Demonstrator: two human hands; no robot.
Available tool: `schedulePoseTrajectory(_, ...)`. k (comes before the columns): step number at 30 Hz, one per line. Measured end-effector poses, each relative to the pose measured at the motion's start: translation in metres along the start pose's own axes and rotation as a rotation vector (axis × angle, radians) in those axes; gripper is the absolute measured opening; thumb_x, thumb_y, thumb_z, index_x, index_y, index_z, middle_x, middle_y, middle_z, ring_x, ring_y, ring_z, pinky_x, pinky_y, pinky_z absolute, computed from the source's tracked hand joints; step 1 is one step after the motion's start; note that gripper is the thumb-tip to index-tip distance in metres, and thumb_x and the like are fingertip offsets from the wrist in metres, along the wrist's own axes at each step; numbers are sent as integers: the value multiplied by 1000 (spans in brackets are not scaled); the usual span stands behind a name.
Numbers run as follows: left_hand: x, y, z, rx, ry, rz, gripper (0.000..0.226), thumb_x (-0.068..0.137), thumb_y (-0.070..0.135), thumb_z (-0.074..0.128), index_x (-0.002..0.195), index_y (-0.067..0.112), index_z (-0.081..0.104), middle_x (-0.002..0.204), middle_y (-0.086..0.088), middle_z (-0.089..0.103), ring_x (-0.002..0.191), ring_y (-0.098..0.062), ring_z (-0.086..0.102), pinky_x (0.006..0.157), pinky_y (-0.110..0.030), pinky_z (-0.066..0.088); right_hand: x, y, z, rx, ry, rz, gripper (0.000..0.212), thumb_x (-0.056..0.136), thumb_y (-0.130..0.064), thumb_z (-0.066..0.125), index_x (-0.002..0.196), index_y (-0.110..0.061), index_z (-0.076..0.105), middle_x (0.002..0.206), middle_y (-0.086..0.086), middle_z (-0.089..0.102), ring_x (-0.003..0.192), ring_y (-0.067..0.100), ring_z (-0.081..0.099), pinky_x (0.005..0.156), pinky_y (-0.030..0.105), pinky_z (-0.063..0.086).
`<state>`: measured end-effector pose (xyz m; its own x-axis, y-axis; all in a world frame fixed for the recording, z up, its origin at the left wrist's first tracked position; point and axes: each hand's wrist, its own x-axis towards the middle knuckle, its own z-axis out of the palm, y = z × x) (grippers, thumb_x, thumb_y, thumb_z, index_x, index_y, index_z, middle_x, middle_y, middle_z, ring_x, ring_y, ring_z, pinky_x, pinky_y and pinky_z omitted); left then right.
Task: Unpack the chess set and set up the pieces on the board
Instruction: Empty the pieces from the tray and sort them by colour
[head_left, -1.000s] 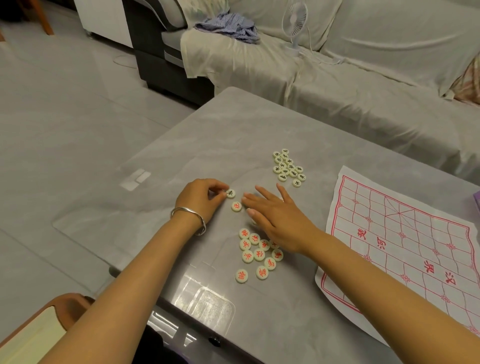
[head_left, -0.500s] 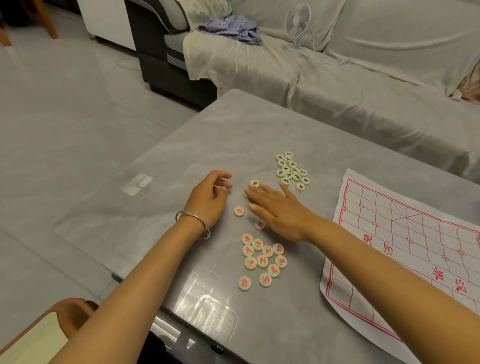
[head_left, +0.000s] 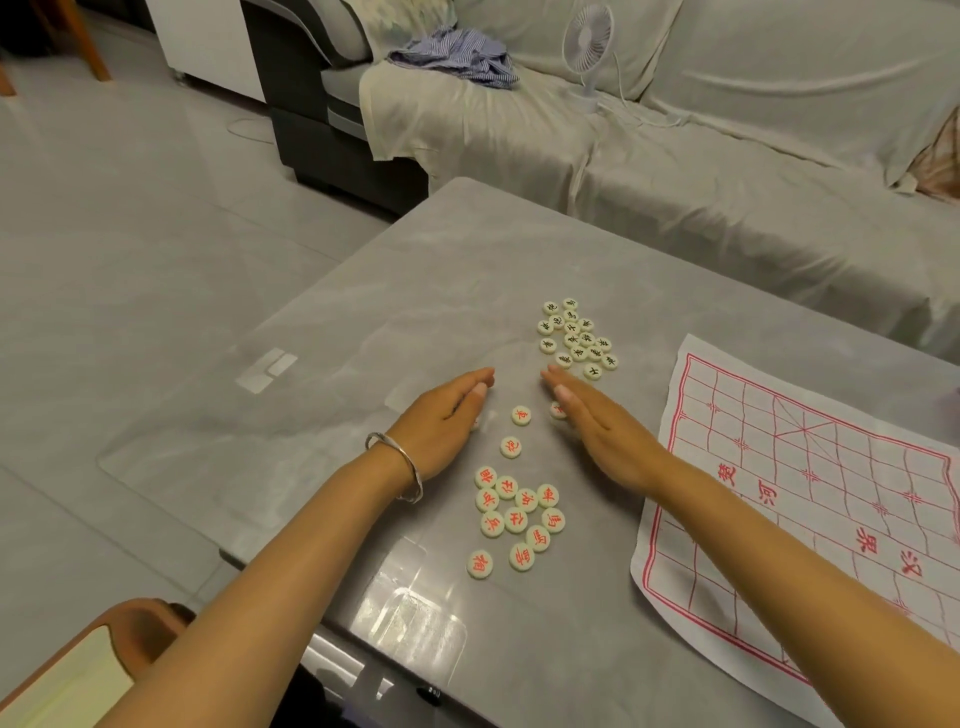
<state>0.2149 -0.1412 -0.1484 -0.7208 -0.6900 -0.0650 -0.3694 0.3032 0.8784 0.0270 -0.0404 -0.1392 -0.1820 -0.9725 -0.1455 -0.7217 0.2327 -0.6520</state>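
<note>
Grey table (head_left: 467, 270), sorting step: left hand (head_left: 441, 421) and right hand (head_left: 597, 431), grips flat and empty, flank stray red pieces (head_left: 521, 415); next, herd them toward the six-o'clock red cluster (head_left: 516, 519).

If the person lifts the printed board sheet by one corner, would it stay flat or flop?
The board sheet would probably flop: it looks thin, with wavy creases and a rippled edge. It is likely light, and might slide on the glossy table if pushed rather than lifted.
</note>
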Motion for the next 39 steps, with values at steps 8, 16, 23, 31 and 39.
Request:
schedulePoseTrajectory(8,-14,5,8,-136,-56,-43,51,97,46,14,139,28,38,145,10,37,133,-5,32,108,-18,19,-37,-37,49,-119,-97,-202,48,101,-40,21,148,-32,14,156,-12,14,143,3,4,117,25,-1)
schedulePoseTrajectory(16,-43,-1,3,75,-118,29,48,99,40,16,140,28,36,143,10,40,128,-3,37,102,-14,22,-83,-44,49,-21,47,65,109,69,-71,58,149,-30,-3,157,-12,2,144,11,6,118,36,14)
schedulePoseTrajectory(23,-53,-6,6,-50,-87,29,53,95,49,16,145,32,25,147,14,32,132,0,32,109,-18,21,-70,-53,84,-252,117,18,109,76,-74,47,149,-16,-10,158,0,-12,144,14,-12,119,35,-5)
schedulePoseTrajectory(31,-52,-8,6,42,-63,61,52,95,42,37,143,27,26,145,6,37,132,-9,35,105,-21,30,-72,-53,36,127,126,89,82,82,-51,60,148,-26,18,155,-5,20,139,13,25,110,27,24)
schedulePoseTrajectory(39,-43,-4,30,609,-158,239,120,49,90,38,147,27,7,155,3,10,143,-17,10,117,-39,11,-101,-20,-2,41,223,101,48,94,-35,48,140,-32,33,150,-8,31,137,12,30,102,23,23)
